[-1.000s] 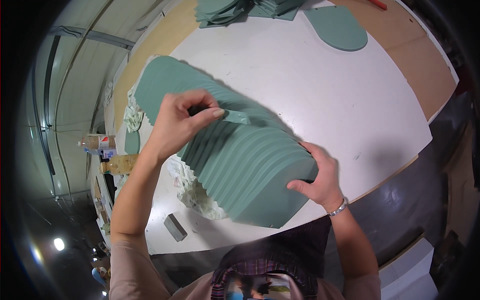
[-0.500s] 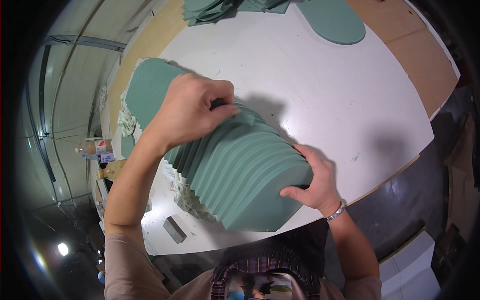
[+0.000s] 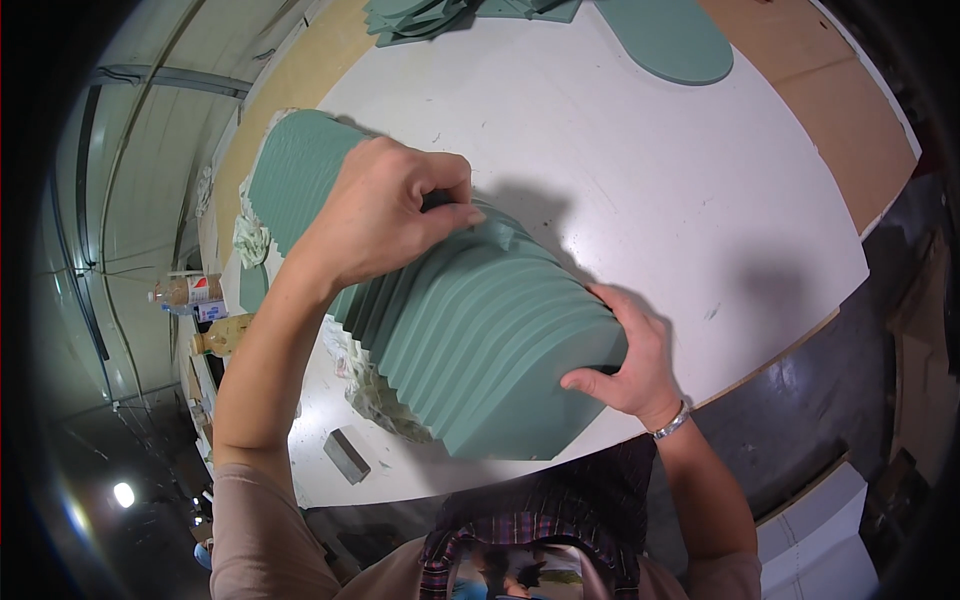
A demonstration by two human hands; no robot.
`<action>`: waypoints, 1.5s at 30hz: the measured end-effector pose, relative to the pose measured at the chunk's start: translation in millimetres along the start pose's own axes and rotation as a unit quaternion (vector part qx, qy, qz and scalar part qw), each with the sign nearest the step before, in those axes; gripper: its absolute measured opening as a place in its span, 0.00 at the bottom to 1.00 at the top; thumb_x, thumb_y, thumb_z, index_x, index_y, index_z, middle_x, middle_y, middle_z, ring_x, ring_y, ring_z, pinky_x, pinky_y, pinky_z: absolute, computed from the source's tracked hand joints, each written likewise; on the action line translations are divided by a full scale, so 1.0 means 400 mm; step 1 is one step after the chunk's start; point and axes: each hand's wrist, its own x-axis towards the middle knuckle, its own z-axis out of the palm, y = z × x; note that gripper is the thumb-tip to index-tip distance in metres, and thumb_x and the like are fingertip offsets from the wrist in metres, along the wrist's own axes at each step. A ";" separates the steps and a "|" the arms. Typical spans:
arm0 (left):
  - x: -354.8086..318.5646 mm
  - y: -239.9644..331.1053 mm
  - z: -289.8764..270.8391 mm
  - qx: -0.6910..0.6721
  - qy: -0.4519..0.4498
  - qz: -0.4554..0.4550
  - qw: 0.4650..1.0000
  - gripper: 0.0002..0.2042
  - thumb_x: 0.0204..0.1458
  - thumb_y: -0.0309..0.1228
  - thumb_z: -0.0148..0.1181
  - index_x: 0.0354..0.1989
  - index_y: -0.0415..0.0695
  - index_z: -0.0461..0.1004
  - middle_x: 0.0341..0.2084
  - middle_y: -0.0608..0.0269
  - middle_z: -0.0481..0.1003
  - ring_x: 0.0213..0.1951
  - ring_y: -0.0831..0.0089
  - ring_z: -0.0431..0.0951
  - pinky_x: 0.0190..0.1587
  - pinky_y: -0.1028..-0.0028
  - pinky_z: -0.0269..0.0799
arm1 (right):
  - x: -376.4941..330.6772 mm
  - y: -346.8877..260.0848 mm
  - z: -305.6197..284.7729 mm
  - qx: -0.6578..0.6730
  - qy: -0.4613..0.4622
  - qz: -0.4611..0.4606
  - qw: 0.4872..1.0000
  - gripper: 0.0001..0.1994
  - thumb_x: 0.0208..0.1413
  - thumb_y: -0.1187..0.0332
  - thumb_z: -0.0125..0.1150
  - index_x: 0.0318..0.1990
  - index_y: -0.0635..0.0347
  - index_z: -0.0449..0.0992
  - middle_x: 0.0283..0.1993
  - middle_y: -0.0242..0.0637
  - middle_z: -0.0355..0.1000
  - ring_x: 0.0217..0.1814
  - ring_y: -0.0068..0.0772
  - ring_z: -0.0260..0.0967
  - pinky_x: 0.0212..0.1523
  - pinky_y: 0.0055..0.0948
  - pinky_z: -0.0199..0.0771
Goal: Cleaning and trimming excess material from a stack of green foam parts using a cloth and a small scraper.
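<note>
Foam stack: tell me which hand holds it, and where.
Both. The right hand grips the green foam stack at its near end; the left hand pinches a sheet's top edge midway along.

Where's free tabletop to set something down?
Free: the wide white table patch between the foam stack, the oval foam sheet and the right edge. Crowded: left of the stack, with foam scraps, a grey block and bottles.

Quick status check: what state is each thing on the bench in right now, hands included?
Green foam sheet stack: fanned out, lying on the white table.
Left hand: grip pinched shut on a sheet edge atop the stack.
Right hand: grip closed around the stack's near end.
Lone foam sheet: flat, apart.
Grey block: lying flat, untouched.
Bottles: on their sides.
</note>
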 end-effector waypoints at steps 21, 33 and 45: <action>-0.017 -0.026 0.005 -0.099 0.006 -0.061 0.993 0.07 0.48 0.23 0.69 0.25 0.34 0.77 0.16 0.68 0.71 0.23 0.84 0.66 0.27 0.79 0.63 | -0.002 0.000 0.003 0.010 0.003 0.004 1.000 0.44 0.34 0.45 0.81 0.54 0.70 0.72 0.45 0.52 0.78 0.45 0.49 0.79 0.48 0.37 0.79; -0.042 -0.045 0.023 -0.150 0.051 -0.068 0.985 0.07 0.48 0.24 0.70 0.24 0.36 0.77 0.16 0.70 0.72 0.23 0.84 0.66 0.26 0.79 0.61 | 0.000 -0.002 0.000 -0.003 0.001 -0.002 1.000 0.45 0.34 0.44 0.80 0.55 0.70 0.71 0.46 0.52 0.77 0.46 0.50 0.79 0.48 0.38 0.79; -0.018 0.052 0.046 -0.159 -0.048 -0.049 0.985 0.06 0.46 0.23 0.70 0.25 0.34 0.78 0.17 0.66 0.73 0.22 0.81 0.68 0.26 0.78 0.63 | -0.001 -0.001 0.005 -0.010 0.012 -0.011 1.000 0.44 0.36 0.43 0.79 0.55 0.70 0.72 0.48 0.53 0.77 0.47 0.51 0.78 0.50 0.39 0.78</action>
